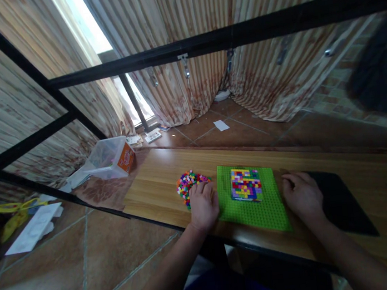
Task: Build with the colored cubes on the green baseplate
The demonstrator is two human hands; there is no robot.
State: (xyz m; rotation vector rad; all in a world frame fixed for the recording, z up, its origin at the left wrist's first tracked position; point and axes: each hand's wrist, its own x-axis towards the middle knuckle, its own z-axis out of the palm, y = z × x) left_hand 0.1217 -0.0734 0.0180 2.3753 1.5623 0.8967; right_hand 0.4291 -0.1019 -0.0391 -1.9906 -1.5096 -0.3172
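A green studded baseplate (275, 212) lies on the table, bearing a square block of multicoloured toy bricks (245, 184). To its left is a heap of small loose bricks (185, 184) in many colours. My left hand (203, 208) is at the near right side of this heap, its fingers curled together and its fingertips hidden among the bricks; what they hold, if anything, I cannot make out. Right of the baseplate, my right hand (303, 194) rests on the tabletop, loosely closed, with no brick showing in it.
A dark flat mat (343, 203) lies beside my right hand on the wooden table (152, 181). On the floor beyond the left end stands a clear plastic bin (107, 158) with an orange label. A black metal frame (204, 48) crosses in front of the curtains.
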